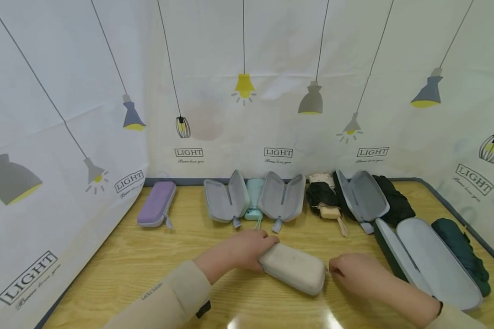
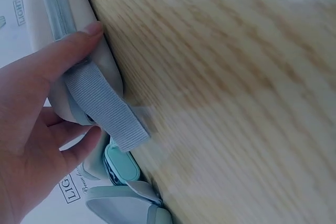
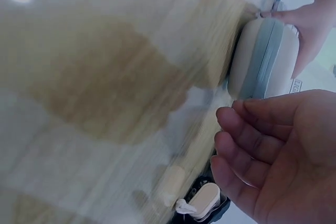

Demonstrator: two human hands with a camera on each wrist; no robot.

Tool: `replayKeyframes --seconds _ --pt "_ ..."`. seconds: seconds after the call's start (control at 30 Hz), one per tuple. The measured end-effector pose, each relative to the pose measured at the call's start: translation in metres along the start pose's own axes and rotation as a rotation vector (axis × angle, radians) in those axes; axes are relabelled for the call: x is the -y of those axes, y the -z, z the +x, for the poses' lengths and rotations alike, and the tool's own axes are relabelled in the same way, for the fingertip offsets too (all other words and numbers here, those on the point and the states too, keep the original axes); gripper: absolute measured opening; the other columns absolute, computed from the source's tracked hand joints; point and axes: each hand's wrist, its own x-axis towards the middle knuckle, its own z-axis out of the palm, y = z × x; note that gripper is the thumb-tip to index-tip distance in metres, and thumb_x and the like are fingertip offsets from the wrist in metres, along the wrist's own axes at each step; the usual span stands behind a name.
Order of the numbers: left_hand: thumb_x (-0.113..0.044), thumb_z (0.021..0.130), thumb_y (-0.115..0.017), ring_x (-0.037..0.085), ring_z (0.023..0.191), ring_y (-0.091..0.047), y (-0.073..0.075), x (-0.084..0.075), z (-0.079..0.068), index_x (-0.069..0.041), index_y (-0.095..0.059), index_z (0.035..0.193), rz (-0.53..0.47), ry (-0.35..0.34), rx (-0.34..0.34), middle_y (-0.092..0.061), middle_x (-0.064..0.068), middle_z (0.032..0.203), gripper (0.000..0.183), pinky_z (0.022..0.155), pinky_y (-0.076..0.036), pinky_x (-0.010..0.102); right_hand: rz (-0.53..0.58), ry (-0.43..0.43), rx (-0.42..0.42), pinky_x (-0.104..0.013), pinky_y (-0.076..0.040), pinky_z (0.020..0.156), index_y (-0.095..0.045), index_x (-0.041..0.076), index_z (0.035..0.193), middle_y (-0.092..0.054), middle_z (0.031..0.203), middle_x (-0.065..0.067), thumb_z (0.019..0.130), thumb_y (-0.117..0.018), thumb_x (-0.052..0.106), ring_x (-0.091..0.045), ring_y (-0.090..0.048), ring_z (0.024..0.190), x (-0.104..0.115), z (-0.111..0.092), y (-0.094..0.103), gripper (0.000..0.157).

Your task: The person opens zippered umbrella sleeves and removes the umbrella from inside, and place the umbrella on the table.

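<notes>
A closed beige zip case (image 1: 294, 267) lies at the front middle of the table. My left hand (image 1: 247, 249) grips its left end, the thumb across the grey-blue zipper band (image 2: 56, 3) beside a ribbed grey strap (image 2: 107, 106). At the case's right end, my right hand (image 1: 360, 274) has thumb and index finger pinched together on the zipper pull, which the fingertips mostly hide. The other right fingers curl loosely in the right wrist view. The zipper band (image 3: 265, 56) runs round the case's end towards these fingertips.
Along the back stand a purple case (image 1: 157, 203), open grey-lined cases (image 1: 226, 201) (image 1: 281, 198), a folded mint umbrella (image 1: 254, 196), a black folded umbrella (image 1: 323, 194) and another open case (image 1: 366, 196). At right, a large open case (image 1: 438, 260) lies beside a dark green bundle (image 1: 463, 251).
</notes>
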Motion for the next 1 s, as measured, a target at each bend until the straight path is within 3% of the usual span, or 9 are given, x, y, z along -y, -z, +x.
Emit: replayKeyframes --seconds 0.2,0.33,0.47,0.67,0.9,1.0 --pt "-0.043 0.075 -0.084 0.013 0.096 -0.059 0.002 -0.001 0.000 -0.017 -0.050 0.137 0.011 0.002 -0.024 -0.061 0.002 0.113 0.076 0.083 -0.049 0.028 -0.030 0.047 -0.018 -0.034 -0.042 0.052 -0.060 0.020 0.072 -0.055 0.066 0.010 0.087 -0.069 0.008 -0.009 -0.052 0.058 0.006 -0.007 -0.004 0.021" --pt "-0.049 0.074 -0.082 0.013 0.097 -0.059 -0.001 0.001 0.000 -0.018 -0.048 0.139 0.009 0.022 -0.032 -0.061 0.002 0.115 0.080 0.083 -0.048 0.028 -0.001 -0.015 -0.014 -0.034 -0.039 0.053 -0.057 0.019 0.071 -0.052 0.064 0.007 0.089 -0.066 0.008 -0.010 -0.046 0.057 0.010 -0.005 -0.001 0.023" --pt "-0.053 0.072 -0.082 0.015 0.107 -0.057 -0.004 0.005 -0.001 -0.018 -0.042 0.146 -0.018 0.025 -0.002 -0.058 0.002 0.123 0.090 0.093 -0.045 0.030 0.022 -0.090 -0.013 -0.035 -0.042 0.054 -0.061 0.016 0.074 -0.054 0.066 0.005 0.090 -0.067 0.008 -0.012 -0.049 0.058 0.009 -0.001 0.002 0.019" --pt "-0.051 0.071 -0.084 0.015 0.108 -0.056 -0.005 0.014 -0.003 -0.021 -0.040 0.148 -0.123 0.019 0.040 -0.057 0.004 0.124 0.093 0.093 -0.045 0.029 0.033 -0.097 -0.047 -0.030 -0.032 0.051 -0.053 0.017 0.069 -0.045 0.059 0.004 0.091 -0.066 0.012 -0.012 -0.039 0.053 0.002 0.000 -0.001 0.026" --pt "-0.052 0.072 -0.083 0.012 0.097 -0.057 -0.007 0.011 -0.004 -0.020 -0.048 0.141 -0.114 0.066 -0.008 -0.061 0.002 0.114 0.083 0.082 -0.049 0.029 -0.025 -0.069 -0.074 -0.037 -0.045 0.053 -0.060 0.018 0.071 -0.056 0.064 0.006 0.090 -0.066 0.011 -0.014 -0.054 0.057 0.009 0.002 -0.004 0.021" --pt "-0.051 0.072 -0.083 0.012 0.096 -0.058 -0.007 0.010 -0.005 -0.019 -0.050 0.140 -0.099 0.077 -0.030 -0.063 0.002 0.113 0.082 0.081 -0.049 0.029 -0.026 -0.043 -0.087 -0.038 -0.044 0.053 -0.057 0.018 0.068 -0.054 0.062 0.006 0.091 -0.064 0.010 -0.014 -0.054 0.056 0.012 0.002 -0.004 0.025"
